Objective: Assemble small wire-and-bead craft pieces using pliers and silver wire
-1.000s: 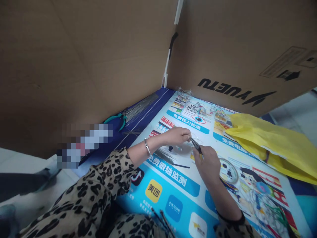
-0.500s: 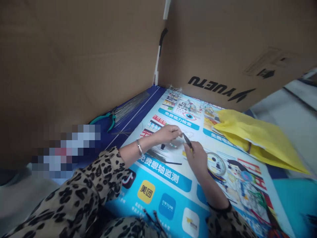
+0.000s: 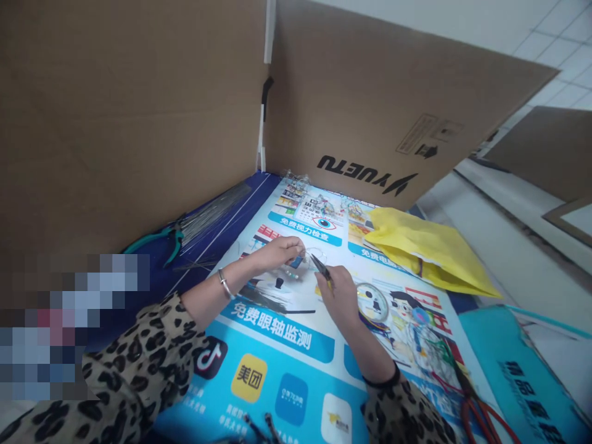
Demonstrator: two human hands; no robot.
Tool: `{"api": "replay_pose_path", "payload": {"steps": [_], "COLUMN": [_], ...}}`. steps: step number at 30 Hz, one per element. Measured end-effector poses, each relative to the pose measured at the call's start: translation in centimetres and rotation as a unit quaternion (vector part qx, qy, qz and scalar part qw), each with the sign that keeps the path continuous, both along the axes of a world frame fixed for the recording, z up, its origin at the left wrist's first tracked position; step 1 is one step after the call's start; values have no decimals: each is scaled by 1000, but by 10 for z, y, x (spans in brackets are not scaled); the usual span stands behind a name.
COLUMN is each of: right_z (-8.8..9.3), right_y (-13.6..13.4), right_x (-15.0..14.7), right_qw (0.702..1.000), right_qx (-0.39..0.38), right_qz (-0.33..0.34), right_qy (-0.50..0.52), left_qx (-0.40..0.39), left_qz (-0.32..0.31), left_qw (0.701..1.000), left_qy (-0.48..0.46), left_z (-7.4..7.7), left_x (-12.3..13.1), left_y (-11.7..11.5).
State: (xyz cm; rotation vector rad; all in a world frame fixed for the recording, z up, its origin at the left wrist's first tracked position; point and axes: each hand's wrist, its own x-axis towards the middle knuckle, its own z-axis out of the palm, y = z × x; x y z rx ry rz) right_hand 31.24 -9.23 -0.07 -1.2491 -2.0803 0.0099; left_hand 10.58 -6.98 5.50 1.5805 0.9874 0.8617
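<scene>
My left hand (image 3: 283,251) is closed in a pinch over the poster-covered table, holding a thin wire (image 3: 319,250) that loops out toward the right. Small pale beads (image 3: 293,275) hang just below those fingers. To the right, my right hand (image 3: 341,292) is wrapped around needle-nose pliers (image 3: 320,266), their dark tips pointing up and left. The tips are close to the wire loop and a little apart from my left fingers. Whether the jaws touch the wire, I cannot tell.
Cardboard panels (image 3: 370,92) wall the far and left sides. Green-handled pliers (image 3: 174,242) lie beside a bundle of straight wires (image 3: 215,213). On the right are a yellow bag (image 3: 430,250), a clear ring-shaped roll (image 3: 372,302), tangled coloured strands, red-handled scissors (image 3: 483,416) and a teal packet (image 3: 513,357).
The camera view has swung right, so the scene sits further left. The pliers' tips have drawn away from my left fingertips, and the wire loop shows between the hands.
</scene>
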Motion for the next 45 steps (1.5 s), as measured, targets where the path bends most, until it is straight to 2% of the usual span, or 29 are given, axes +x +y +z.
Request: {"api": "replay_pose_path", "payload": {"steps": [4,16,23,36,45], "right_z": [2,1,7,14,23], "right_y": [-1,-2,-3,3,-1], "right_x": [-1,-1,-4,12,12], "right_qw": [1000,998,992,986,975], "right_qx": [17,59,97,85,105], "right_qz": [4,-13,-12,30,29], "right_qy": [-2,-27,-75,-139,-195], "left_qx": [44,145,119,108,64], "left_qz": [-34,-51,-50,-130,-151], "left_qw": [998,978,980,977,980], "left_qy": [33,139,151,129,115], "left_z": [-1,-2,-7,-1,-3], "left_x": [-2,1,5,-5,-6], "left_y": [0,-2,-4,-2,-4]}}
